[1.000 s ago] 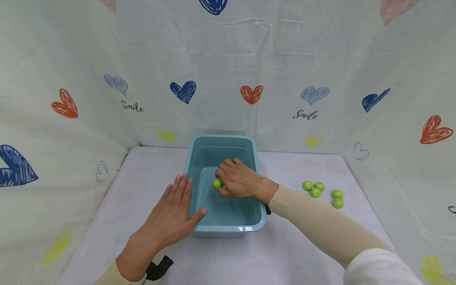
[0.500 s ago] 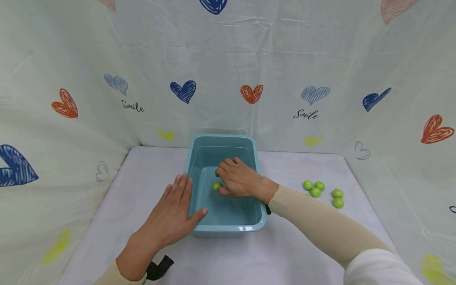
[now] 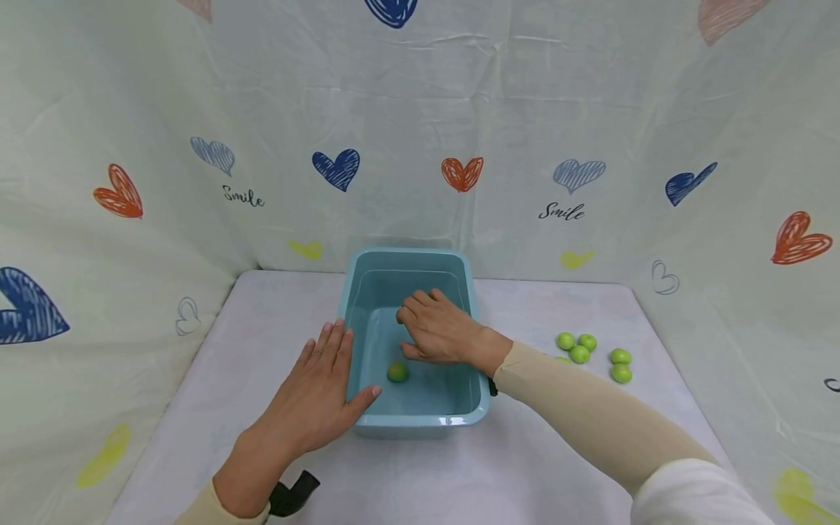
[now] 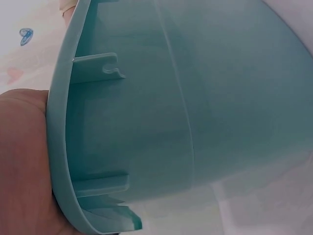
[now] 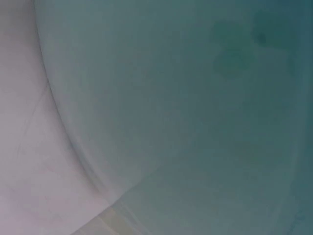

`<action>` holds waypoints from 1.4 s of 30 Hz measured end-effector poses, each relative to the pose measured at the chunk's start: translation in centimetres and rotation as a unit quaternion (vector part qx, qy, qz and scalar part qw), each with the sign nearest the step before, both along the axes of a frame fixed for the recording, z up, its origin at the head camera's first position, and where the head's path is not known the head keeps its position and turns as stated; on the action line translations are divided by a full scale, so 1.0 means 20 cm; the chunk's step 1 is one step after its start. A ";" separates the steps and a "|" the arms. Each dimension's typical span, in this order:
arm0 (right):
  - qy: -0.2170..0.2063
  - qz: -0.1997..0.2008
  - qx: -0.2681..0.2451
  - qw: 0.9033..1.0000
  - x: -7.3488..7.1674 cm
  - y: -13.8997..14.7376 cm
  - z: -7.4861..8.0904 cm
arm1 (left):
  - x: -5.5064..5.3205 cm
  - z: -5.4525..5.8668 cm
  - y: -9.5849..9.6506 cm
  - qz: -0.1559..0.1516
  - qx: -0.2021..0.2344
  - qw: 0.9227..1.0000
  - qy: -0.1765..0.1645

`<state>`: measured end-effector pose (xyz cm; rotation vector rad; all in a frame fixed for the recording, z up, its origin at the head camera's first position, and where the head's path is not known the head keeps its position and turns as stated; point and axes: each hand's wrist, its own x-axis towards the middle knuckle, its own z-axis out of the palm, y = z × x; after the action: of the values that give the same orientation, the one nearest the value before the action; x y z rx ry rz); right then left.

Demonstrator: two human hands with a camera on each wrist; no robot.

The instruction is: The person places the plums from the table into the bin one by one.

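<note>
A light-blue plastic basin point(image 3: 423, 421) stands on the table in the head view. Flat on its left rim rests my left hand point(image 3: 315, 397), fingers straight and thumb over the near-left edge. Over the inside of the basin is my right hand point(image 3: 436, 328), fingers bent, thumb apart from them, with nothing visible in its grasp. A small round green fruit point(image 3: 397, 372) lies on the basin floor, just nearer than the right thumb. In the left wrist view the left hand point(image 4: 24, 156) touches the basin's rim point(image 4: 58, 142). The right wrist view shows the basin's blurred wall point(image 5: 146, 107).
Right of the basin, several more green fruits point(image 3: 580, 354) lie on the white-covered table point(image 3: 512, 467), some partly hidden behind the right forearm point(image 3: 590, 408). A patterned curtain point(image 3: 407, 95) hangs behind and at both sides.
The green fruit at my right fingers has come away and rolled toward the near side of the basin. Both hands have hardly moved.
</note>
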<state>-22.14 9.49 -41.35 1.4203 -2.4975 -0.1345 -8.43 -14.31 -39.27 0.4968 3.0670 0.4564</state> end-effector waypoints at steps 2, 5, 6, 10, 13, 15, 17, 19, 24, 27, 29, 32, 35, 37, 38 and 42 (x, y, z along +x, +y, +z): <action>0.013 -0.005 -0.013 1.000 0.00 0.00 0.01 | 0.00 0.00 0.00 0.000 -0.001 1.000 -0.001; 0.029 -0.020 -0.048 0.998 0.01 0.01 0.03 | 0.00 0.01 0.00 0.001 0.001 1.000 -0.004; 0.035 -0.026 -0.064 0.997 0.01 0.02 0.05 | 0.00 0.01 0.00 0.002 0.002 1.000 -0.006; 0.041 -0.053 -0.138 0.988 0.03 0.09 0.11 | -0.01 0.01 0.01 0.005 0.005 1.000 -0.018; 0.045 -0.081 -0.185 0.978 0.04 0.19 0.15 | 0.00 0.02 0.00 0.009 0.008 1.000 -0.027; 0.044 -0.108 -0.209 0.971 0.05 0.28 0.15 | 0.00 0.02 0.00 0.010 0.011 0.999 -0.032; 0.045 -0.134 -0.232 0.962 0.05 0.39 0.15 | 0.01 0.02 0.00 0.011 0.016 0.999 -0.034; 0.048 -0.164 -0.248 0.954 0.06 0.51 0.13 | 0.01 0.01 -0.01 0.010 0.019 0.999 -0.035; 0.058 -0.232 -0.254 0.937 0.09 0.82 0.02 | 0.00 0.01 0.00 0.009 0.021 0.999 -0.029; 0.049 -0.273 -0.245 0.929 0.13 0.97 -0.07 | -0.01 0.01 0.00 0.008 0.022 0.999 -0.030; 0.040 -0.294 -0.235 0.925 0.17 1.05 -0.13 | -0.01 0.01 0.00 0.009 0.022 0.999 -0.032; 0.032 -0.303 -0.208 0.929 0.23 1.14 -0.23 | -0.01 0.01 0.00 0.010 0.022 0.999 -0.035; 0.028 -0.295 -0.175 0.939 0.27 1.21 -0.33 | -0.01 0.02 0.01 0.011 0.022 0.999 -0.038; 0.026 -0.289 -0.157 0.944 0.28 1.25 -0.39 | -0.01 0.02 0.01 0.011 0.022 0.999 -0.039; 0.024 -0.288 -0.148 0.946 0.29 1.26 -0.41 | -0.01 0.03 0.01 0.011 0.021 0.999 -0.040; 0.027 -0.279 -0.121 0.952 0.30 1.30 -0.49 | -0.01 0.03 0.01 0.012 0.022 0.999 -0.043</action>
<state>-16.15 35.57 -51.06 0.5855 -2.6858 0.0281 -8.59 -14.14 -38.69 0.4305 2.9888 0.5320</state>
